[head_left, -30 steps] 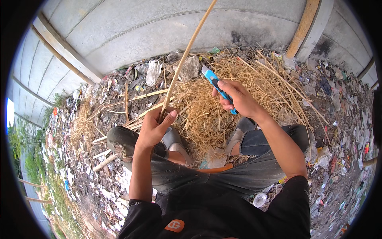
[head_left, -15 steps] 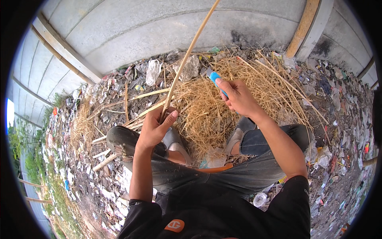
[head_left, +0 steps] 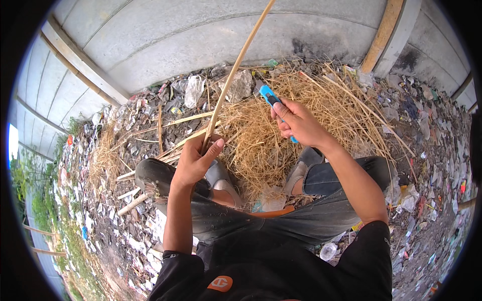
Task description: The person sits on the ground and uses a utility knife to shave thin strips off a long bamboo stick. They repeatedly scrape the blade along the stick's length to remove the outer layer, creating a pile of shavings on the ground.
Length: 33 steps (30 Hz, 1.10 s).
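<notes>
My left hand (head_left: 197,159) is closed around the lower end of a long, thin bamboo strip (head_left: 232,75), which slants up and away to the right past the top edge of the view. In my right hand (head_left: 299,123) is a blue utility knife (head_left: 269,95), its tip pointing up and to the left. The knife and the strip are apart. Below and beyond both hands lies a heap of straw-coloured shavings (head_left: 261,135) between my shoes.
Several bamboo strips (head_left: 188,139) lie on the ground left of the heap. A stone (head_left: 237,86) and a clear plastic bag (head_left: 194,91) rest near the grey concrete wall (head_left: 226,35). Litter covers the ground. An orange object (head_left: 273,213) lies between my legs.
My right hand has turned the utility knife, so more of its blue handle shows, and its front has shifted slightly left. My left hand and the bamboo strip have hardly moved.
</notes>
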Tool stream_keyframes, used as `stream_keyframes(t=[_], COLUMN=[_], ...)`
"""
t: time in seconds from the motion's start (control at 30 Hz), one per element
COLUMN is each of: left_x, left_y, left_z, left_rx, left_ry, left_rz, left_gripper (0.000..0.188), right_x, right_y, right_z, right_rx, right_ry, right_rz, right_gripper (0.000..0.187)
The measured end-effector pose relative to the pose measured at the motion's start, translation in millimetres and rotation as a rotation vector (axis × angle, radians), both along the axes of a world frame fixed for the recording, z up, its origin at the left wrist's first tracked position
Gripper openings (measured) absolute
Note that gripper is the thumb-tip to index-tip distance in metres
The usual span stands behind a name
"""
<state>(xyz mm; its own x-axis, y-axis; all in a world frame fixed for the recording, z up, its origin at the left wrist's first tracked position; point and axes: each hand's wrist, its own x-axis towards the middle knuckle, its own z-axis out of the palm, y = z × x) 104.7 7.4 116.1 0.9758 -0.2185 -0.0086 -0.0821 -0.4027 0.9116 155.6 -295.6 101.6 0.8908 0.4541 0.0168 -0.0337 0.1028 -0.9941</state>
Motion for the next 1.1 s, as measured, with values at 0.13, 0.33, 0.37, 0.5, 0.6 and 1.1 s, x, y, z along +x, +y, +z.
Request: stream_keyframes(t=[0.13,0.33,0.37,0.5,0.6,1.1], left_x=[-0.2,-0.6,-1.3,0.7,1.3,-0.8], left_y=[-0.7,-2.5,-3.1,-0.9,0.1,-2.9], left_z=[1.7,3.0,3.7,-1.9,-3.8,1.0], left_rx=[-0.004,-0.022,-0.033,-0.011,-0.003,0.003], left_ry=[0.001,0.021,0.028,-0.015,-0.016,0.0], left_rz=[-0.002,0.011,0.02,-0.015,-0.017,-0.005], left_gripper=[0.037,0.034,0.033,0.039,0.039,0.038], right_x=[-0.3,-2.1,-2.1,-3.3,-7.7,-1.9], right_y=[-2.8,0.3,-0.1,-1.5,2.4,-4.8], right_z=[4.1,7.0,6.9,8.1,12.3,6.1], right_rx=[-0.088,-0.206,-0.208,-0.213,-0.184,-0.127], right_ry=[-0.033,-0.127,-0.12,-0.099,-0.098,-0.04], right_rz=[-0.039,-0.181,-0.178,-0.175,-0.187,-0.089], right_gripper=[0.053,0.064,0.063,0.061,0.06,0.054])
